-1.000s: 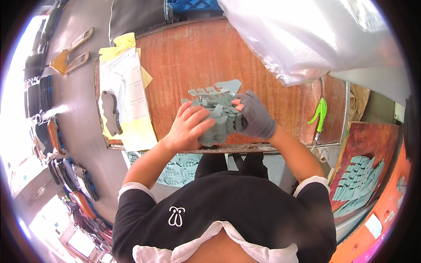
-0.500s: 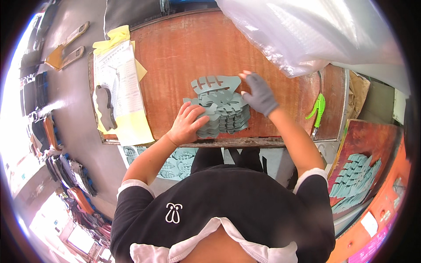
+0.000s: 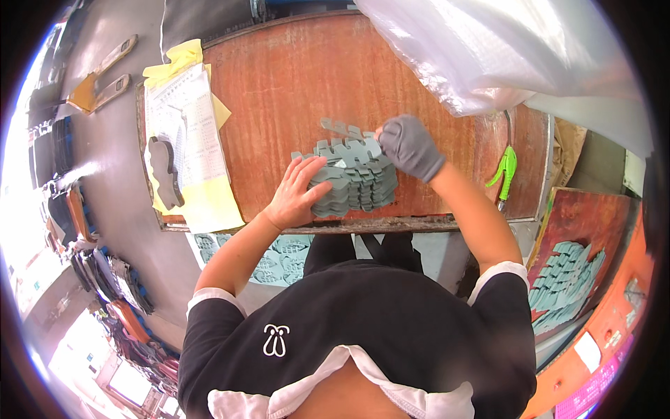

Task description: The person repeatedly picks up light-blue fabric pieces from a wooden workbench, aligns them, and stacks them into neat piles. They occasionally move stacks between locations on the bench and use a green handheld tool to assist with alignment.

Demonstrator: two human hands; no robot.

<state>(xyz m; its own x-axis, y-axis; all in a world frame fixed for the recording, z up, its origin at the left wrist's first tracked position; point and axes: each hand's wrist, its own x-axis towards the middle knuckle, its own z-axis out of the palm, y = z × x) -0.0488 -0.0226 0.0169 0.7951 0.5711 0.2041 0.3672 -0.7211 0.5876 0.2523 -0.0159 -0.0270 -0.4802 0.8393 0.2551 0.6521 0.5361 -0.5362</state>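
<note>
Left hand (image 3: 301, 192) bare, fingers spread flat on left side of fanned grey cutout stack (image 3: 356, 180) on desk (image 3: 279, 91). Right hand (image 3: 408, 146), gloved, pinching 1 top piece at stack's far edge. Stack mostly squared; top pieces unsorted. Papers (image 3: 188, 140) well left.

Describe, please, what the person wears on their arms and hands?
The left hand is bare. The right hand wears a grey knit glove. Both forearms are bare below short black sleeves with white cuffs; no watch or jewellery shows.
</note>
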